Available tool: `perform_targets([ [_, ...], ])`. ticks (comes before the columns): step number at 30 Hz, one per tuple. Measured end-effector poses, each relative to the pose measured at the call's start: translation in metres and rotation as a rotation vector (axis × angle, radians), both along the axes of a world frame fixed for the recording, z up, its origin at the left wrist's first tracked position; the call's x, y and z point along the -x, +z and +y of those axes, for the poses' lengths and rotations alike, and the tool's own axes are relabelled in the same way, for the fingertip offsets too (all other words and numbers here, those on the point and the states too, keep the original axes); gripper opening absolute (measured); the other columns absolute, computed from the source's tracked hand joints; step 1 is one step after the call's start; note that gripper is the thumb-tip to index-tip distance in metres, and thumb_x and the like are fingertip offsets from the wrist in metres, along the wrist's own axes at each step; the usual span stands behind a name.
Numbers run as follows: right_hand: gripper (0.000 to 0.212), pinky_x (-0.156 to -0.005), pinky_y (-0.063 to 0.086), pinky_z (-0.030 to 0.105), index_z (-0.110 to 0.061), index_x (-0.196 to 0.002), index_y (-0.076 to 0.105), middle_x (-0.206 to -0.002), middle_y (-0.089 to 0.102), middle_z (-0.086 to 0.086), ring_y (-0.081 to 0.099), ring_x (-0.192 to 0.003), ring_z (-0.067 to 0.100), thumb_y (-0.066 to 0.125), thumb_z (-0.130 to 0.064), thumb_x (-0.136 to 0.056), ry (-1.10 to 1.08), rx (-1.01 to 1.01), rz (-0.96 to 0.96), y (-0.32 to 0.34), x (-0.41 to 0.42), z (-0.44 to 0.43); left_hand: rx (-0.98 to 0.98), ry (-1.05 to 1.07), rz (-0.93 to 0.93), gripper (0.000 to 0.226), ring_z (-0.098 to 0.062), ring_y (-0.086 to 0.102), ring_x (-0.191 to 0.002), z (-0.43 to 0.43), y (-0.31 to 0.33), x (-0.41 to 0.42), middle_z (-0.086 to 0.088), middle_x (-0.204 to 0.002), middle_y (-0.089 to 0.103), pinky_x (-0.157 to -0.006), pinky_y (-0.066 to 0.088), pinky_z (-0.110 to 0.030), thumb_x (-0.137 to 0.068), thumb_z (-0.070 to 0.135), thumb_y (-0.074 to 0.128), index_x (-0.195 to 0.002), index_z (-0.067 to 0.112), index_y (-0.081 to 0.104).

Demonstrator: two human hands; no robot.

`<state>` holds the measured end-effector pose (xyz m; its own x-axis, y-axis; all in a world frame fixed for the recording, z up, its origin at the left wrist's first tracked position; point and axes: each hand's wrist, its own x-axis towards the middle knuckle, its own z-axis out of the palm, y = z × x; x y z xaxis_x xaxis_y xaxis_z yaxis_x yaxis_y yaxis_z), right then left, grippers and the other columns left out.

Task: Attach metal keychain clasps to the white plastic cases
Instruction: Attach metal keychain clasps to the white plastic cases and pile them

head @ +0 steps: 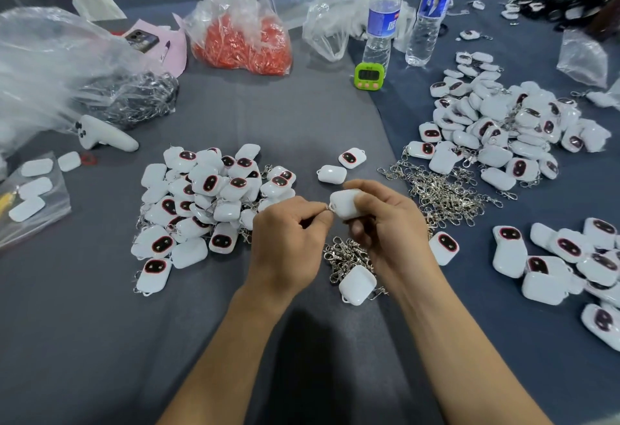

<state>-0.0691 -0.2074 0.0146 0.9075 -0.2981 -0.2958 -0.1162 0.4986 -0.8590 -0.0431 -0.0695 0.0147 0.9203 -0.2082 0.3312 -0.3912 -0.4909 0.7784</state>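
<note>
My right hand (385, 223) grips a white plastic case (345, 202) above the table's middle. My left hand (288, 240) pinches a small metal clasp (327, 207) right at the case's loop. A small heap of loose metal clasps (345, 257) lies under my hands, with another white case (356, 285) resting on it. A bigger spread of clasps (443, 190) lies to the right. A pile of cases with clasps on them (208, 203) sits at the left, and two single cases (339, 166) lie just beyond my hands.
More white cases are heaped at the right (503, 129) and near right (570, 263). Two water bottles (382, 15) and a green timer (368, 76) stand at the back. A bag of red pieces (241, 42), clear plastic bags (50, 65) and a white controller (104, 134) lie at the left.
</note>
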Motion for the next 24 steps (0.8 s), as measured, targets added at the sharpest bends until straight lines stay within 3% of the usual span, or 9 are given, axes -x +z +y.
perform_targets([
  [2, 0.024, -0.037, 0.034, 0.017, -0.006, -0.098, 0.073, -0.075, 0.066, 0.015, 0.042, -0.041, 0.012, 0.052, 0.004, -0.094, -0.039, 0.072, 0.022, -0.002, -0.001, -0.001, -0.268, -0.060, -0.227, 0.042, -0.019, 0.038, -0.054, 0.002, 0.004, -0.005, 0.005, -0.053, 0.040, -0.054, 0.032, -0.030, -0.080, 0.007, 0.075, -0.052, 0.019, 0.045],
  [5, 0.022, -0.038, 0.034, 0.018, -0.005, -0.096, 0.073, -0.066, 0.061, 0.016, 0.043, -0.040, 0.013, 0.053, 0.005, -0.094, -0.068, 0.222, 0.042, -0.007, -0.003, 0.002, -0.744, -0.122, -0.354, 0.030, -0.026, 0.049, -0.046, -0.006, 0.014, -0.005, -0.005, -0.049, 0.051, -0.050, 0.030, -0.028, -0.055, 0.005, 0.085, -0.046, 0.012, 0.058],
  [7, 0.021, -0.038, 0.035, 0.019, -0.003, -0.097, 0.073, -0.061, 0.060, 0.012, 0.045, -0.040, 0.013, 0.053, 0.005, -0.093, -0.075, 0.270, 0.053, -0.010, -0.004, 0.002, -0.914, -0.098, -0.417, 0.026, -0.022, 0.052, -0.042, -0.012, 0.018, -0.008, -0.002, -0.046, 0.053, -0.052, 0.022, -0.025, -0.046, 0.011, 0.084, -0.045, 0.016, 0.059],
  [9, 0.021, -0.037, 0.032, 0.020, -0.003, -0.099, 0.072, -0.066, 0.063, 0.014, 0.045, -0.042, 0.012, 0.052, 0.004, -0.094, -0.087, 0.218, 0.058, -0.011, -0.004, -0.002, -0.858, -0.105, -0.379, 0.021, -0.023, 0.057, -0.050, -0.012, 0.014, -0.015, -0.003, -0.054, 0.057, -0.051, 0.027, -0.026, -0.062, 0.017, 0.082, -0.053, 0.015, 0.064],
  [11, 0.023, -0.037, 0.030, 0.019, -0.004, -0.100, 0.072, -0.072, 0.068, 0.014, 0.045, -0.043, 0.012, 0.050, 0.003, -0.095, -0.081, 0.116, 0.054, -0.011, -0.004, -0.008, -0.531, -0.145, -0.110, 0.018, -0.016, 0.058, -0.061, -0.007, 0.007, -0.024, 0.002, -0.063, 0.061, -0.057, 0.039, -0.027, -0.086, 0.025, 0.073, -0.070, 0.016, 0.072],
  [14, 0.028, -0.040, 0.031, 0.020, -0.011, -0.094, 0.073, -0.073, 0.070, 0.012, 0.047, -0.046, 0.014, 0.049, 0.002, -0.097, -0.044, 0.044, 0.034, -0.008, -0.004, -0.013, -0.012, -0.185, 0.350, 0.016, -0.004, 0.053, -0.056, -0.004, -0.002, -0.027, 0.009, -0.060, 0.065, -0.057, 0.041, -0.016, -0.091, 0.026, 0.072, -0.077, 0.025, 0.078],
  [17, 0.027, -0.040, 0.032, 0.020, -0.008, -0.097, 0.072, -0.074, 0.067, 0.017, 0.047, -0.050, 0.019, 0.048, 0.003, -0.098, -0.011, 0.022, 0.023, -0.006, -0.006, -0.009, 0.268, -0.218, 0.590, 0.028, -0.008, 0.042, -0.054, -0.003, -0.012, -0.023, 0.006, -0.053, 0.051, -0.052, 0.036, -0.019, -0.095, 0.022, 0.067, -0.070, 0.023, 0.079],
  [21, 0.027, -0.036, 0.030, 0.019, -0.005, -0.098, 0.072, -0.069, 0.066, 0.014, 0.043, -0.040, 0.013, 0.046, 0.004, -0.098, -0.010, -0.036, 0.049, -0.008, -0.005, -0.002, 0.271, -0.230, 0.460, 0.026, -0.001, 0.037, -0.050, 0.003, -0.015, -0.016, 0.015, -0.050, 0.045, -0.051, 0.030, -0.015, -0.091, 0.016, 0.072, -0.066, 0.024, 0.077],
  [24, 0.025, -0.035, 0.032, 0.018, -0.005, -0.100, 0.073, -0.065, 0.064, 0.011, 0.042, -0.037, 0.011, 0.049, 0.003, -0.098, -0.041, 0.072, 0.077, -0.012, -0.003, -0.002, -0.202, -0.269, 0.054, 0.027, -0.008, 0.044, -0.056, 0.008, -0.015, -0.016, 0.008, -0.057, 0.051, -0.056, 0.030, -0.025, -0.091, 0.016, 0.071, -0.065, 0.014, 0.069],
])
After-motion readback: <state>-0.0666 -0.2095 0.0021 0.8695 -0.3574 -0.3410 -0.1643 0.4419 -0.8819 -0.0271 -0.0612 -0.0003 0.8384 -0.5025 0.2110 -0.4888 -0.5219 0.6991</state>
